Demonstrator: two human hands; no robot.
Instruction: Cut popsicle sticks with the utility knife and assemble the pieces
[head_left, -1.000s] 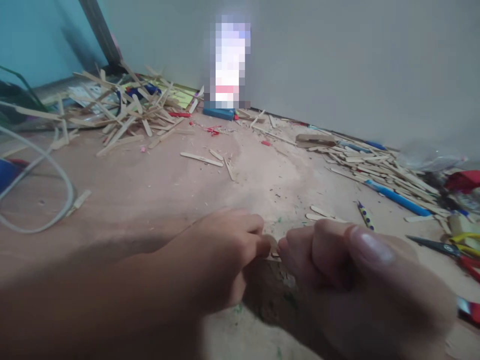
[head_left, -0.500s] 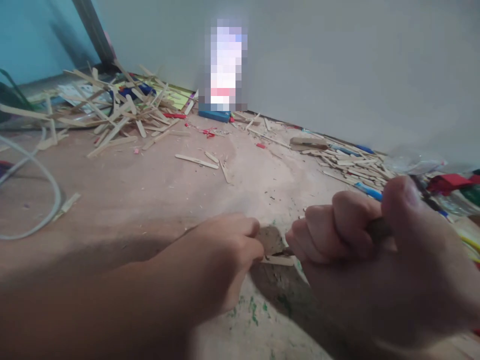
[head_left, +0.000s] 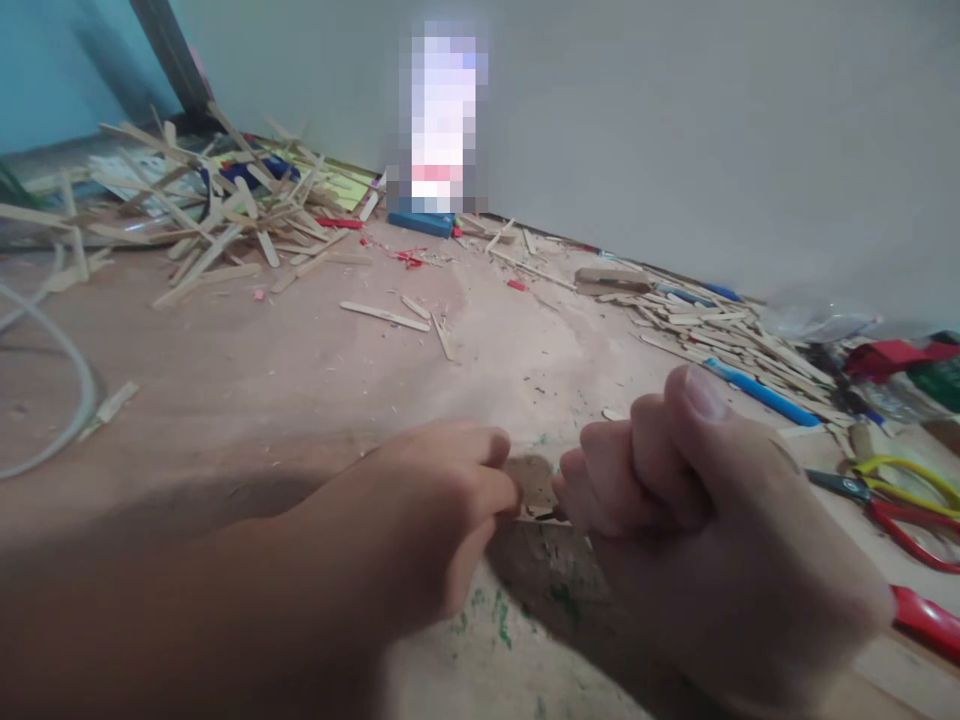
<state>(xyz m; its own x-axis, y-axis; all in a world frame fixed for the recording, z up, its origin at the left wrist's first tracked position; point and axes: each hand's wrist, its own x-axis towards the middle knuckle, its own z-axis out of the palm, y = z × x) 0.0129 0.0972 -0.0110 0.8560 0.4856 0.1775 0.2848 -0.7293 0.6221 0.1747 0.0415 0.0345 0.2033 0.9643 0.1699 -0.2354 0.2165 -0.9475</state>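
Near the bottom centre, my left hand [head_left: 457, 490] presses with closed fingers on the left end of a thin wooden stick [head_left: 534, 513] lying on the table. Just to its right, my right hand [head_left: 645, 480] is a fist with the thumb on top, wrapped round a tool that it mostly hides. A dark tip [head_left: 551, 516] pokes out below the little finger and meets the stick between the hands. Whether the tip cuts into the wood cannot be made out.
Craft sticks lie in a tangled heap [head_left: 225, 210] at back left and a flatter pile [head_left: 727, 335] at right. Scissors [head_left: 862, 488], a blue tool [head_left: 761, 392] and a red handle [head_left: 926, 618] lie right. A blurred bright device leans on the wall; a white cable [head_left: 79, 370] curves left.
My right fist has tilted and shifted left and slightly down, uncovering the scissors and more of the blue tool. The view has moved slightly. My left hand stays on the stick.
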